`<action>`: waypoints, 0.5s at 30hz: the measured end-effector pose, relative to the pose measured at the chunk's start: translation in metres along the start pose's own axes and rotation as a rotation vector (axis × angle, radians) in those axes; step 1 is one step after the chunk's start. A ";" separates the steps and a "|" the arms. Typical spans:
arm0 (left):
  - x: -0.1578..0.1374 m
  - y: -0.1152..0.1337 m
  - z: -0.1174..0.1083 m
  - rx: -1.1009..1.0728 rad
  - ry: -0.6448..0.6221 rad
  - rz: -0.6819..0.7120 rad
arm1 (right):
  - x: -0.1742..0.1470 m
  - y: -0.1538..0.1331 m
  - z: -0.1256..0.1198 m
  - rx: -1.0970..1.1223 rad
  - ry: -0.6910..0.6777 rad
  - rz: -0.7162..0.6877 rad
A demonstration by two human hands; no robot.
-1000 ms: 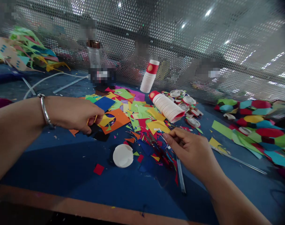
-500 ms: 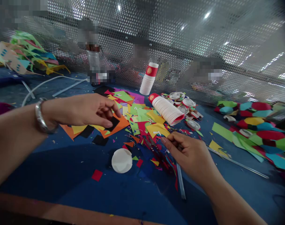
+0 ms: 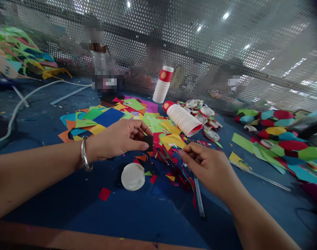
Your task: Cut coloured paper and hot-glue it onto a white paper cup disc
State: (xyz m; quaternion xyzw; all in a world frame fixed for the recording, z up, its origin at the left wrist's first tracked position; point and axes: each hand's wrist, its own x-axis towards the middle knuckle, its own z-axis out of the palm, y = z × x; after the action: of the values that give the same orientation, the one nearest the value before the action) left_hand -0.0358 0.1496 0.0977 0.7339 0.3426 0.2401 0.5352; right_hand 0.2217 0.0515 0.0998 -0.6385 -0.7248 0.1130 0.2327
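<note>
Between the thumb and fingers of my left hand (image 3: 124,139) is a small piece of black paper (image 3: 148,143), held above the blue table. My right hand (image 3: 208,166) is closed in a pinch at the right; whatever lies between its fingertips is too small to make out. A pair of scissors (image 3: 167,158) lies among paper scraps, left of my right fingertips. In front of my left hand rests a round white disc (image 3: 133,177), with a red paper square (image 3: 104,194) beside it. Coloured paper sheets (image 3: 108,117) spread out behind my left hand.
One stack of paper cups (image 3: 163,85) stands upright at the back; another stack (image 3: 183,119) lies on its side. Round paper pieces (image 3: 206,111) pile up beside it. Clear strips (image 3: 198,196) lie at the right. A perforated metal screen (image 3: 137,45) rises behind the table.
My left hand has moved right and toward me, lifting the black paper off the coloured sheets. My right hand keeps its pinch, almost unmoved. The view has shifted slightly.
</note>
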 end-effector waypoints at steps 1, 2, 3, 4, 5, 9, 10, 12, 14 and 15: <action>0.000 0.000 0.001 0.016 -0.023 0.008 | 0.000 0.000 0.000 -0.003 -0.008 -0.003; 0.000 0.001 0.001 0.037 -0.049 0.023 | 0.000 -0.001 0.000 -0.003 -0.016 -0.009; 0.000 0.002 0.001 0.064 -0.070 0.038 | 0.000 -0.001 0.000 0.000 -0.028 -0.015; -0.002 0.004 -0.001 0.090 -0.093 0.048 | 0.000 -0.002 0.000 0.006 -0.041 -0.017; -0.004 0.007 -0.003 0.114 -0.122 0.048 | 0.000 -0.002 0.000 0.015 -0.056 -0.015; -0.019 0.019 -0.009 0.221 -0.265 -0.031 | -0.001 -0.003 -0.001 0.025 -0.108 0.001; -0.023 0.021 -0.010 0.267 -0.278 -0.044 | -0.001 -0.003 -0.001 0.018 -0.112 0.001; -0.029 0.025 -0.009 0.389 -0.268 -0.056 | -0.001 -0.002 0.000 0.005 -0.113 0.001; -0.032 0.027 -0.007 0.513 -0.241 -0.067 | -0.001 -0.002 0.000 0.000 -0.114 -0.002; -0.033 0.028 -0.006 0.565 -0.228 -0.071 | -0.001 -0.002 0.000 -0.004 -0.113 -0.005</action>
State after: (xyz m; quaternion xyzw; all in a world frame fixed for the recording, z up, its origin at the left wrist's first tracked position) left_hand -0.0546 0.1224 0.1265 0.8633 0.3589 0.0324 0.3532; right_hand 0.2203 0.0506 0.1003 -0.6297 -0.7387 0.1470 0.1902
